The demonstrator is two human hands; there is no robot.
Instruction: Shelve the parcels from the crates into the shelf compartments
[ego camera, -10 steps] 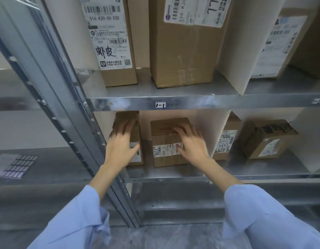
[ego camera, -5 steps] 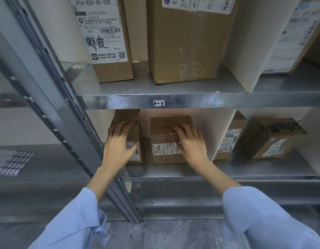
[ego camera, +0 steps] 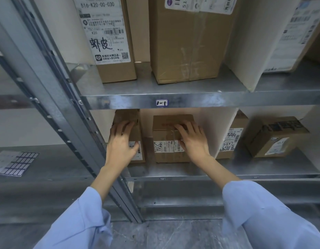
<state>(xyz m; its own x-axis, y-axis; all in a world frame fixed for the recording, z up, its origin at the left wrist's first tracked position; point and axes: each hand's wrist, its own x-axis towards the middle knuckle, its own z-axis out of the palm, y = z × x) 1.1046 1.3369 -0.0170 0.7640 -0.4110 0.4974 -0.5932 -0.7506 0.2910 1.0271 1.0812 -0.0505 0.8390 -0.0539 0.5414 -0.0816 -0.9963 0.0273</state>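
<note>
Shelf [ego camera: 164, 170]: hands [ego camera: 119, 148] [ego camera: 193, 142] seemingly rest on parcels [ego camera: 130, 115] [ego camera: 170, 157].

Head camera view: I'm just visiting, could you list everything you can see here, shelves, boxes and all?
Metal shelf: one, grey, two levels in view, across the frame.
Upper boxes: at least three, brown with white labels, top level.
Narrow box: one, brown, lower level, leftmost.
Middle box: one, brown, beside it, apart.
Labelled box: one, brown, right of the divider.
Tilted box: one, brown with black tape, far right.
Dividers: at least two, white, between compartments.
Shelf tag: one, white, upper shelf edge.
Sticker sheet: one, white and purple, neighbouring shelf at left.
Left hand: one, on narrow box.
Right hand: one, on middle box.
Sleeves: two, light blue, bottom.
</note>
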